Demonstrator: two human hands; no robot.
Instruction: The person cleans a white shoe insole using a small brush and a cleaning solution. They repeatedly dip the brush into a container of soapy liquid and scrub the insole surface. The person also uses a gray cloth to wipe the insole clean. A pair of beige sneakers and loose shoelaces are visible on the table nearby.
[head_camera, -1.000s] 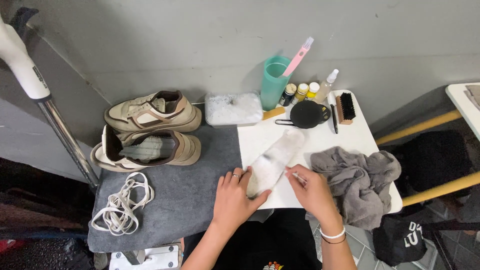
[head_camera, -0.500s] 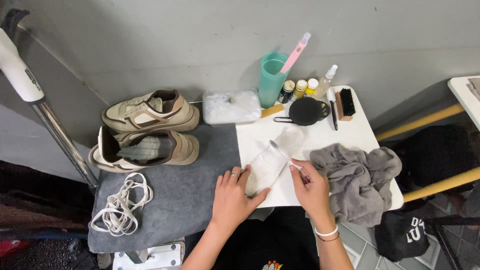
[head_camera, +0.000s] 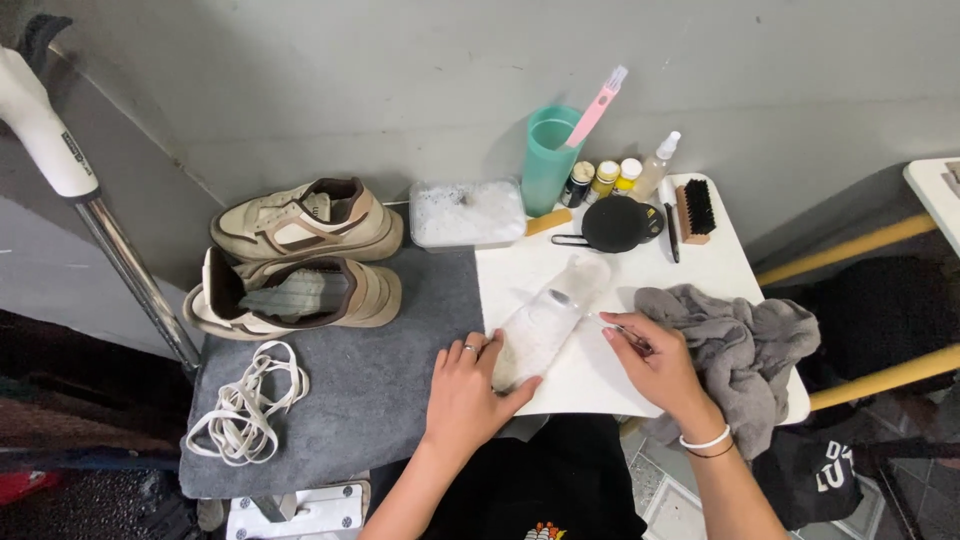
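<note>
The left hand (head_camera: 465, 395) lies flat on the table (head_camera: 720, 265), its fingers spread and pressing the near end of a pale insole (head_camera: 545, 325) that lies slantwise on the white top. The right hand (head_camera: 655, 360) is pinched shut on a thin tool (head_camera: 618, 327) (too small to tell what kind), its tip close to the insole's edge. A grey cloth (head_camera: 745, 340) is bunched just beside that hand. Two beige shoes (head_camera: 300, 255) sit on a grey mat (head_camera: 370, 400), with white laces (head_camera: 245, 405) heaped near them. A green cup (head_camera: 548, 160) stands by the wall.
</note>
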